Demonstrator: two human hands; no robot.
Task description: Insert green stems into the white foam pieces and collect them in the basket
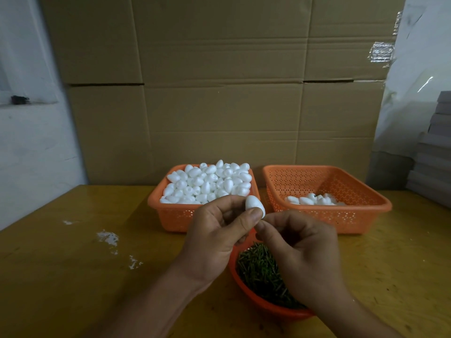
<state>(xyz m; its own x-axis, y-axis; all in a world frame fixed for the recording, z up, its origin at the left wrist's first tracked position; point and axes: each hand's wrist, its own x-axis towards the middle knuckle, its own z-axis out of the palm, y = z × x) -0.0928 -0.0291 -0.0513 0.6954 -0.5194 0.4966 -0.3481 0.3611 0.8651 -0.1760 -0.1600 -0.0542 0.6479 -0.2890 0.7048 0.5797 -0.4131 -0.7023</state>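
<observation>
We see one white foam piece (255, 206) pinched between the thumb and curled fingers of the left hand (219, 236), raised above the table (73, 264) in front of the two rear baskets. The right hand (300, 250) meets it from below, fingers curled and tips pressed to the foam's lower end; whether they grip a stem we cannot tell. Under both hands sits an orange bowl (268, 307) of green stems (261, 269). Behind, the left basket (170, 215) is heaped with foam pieces (207, 182), and the right basket (361, 215) holds a few finished ones (314, 200). Cardboard boxes (219, 93) stand beyond.
</observation>
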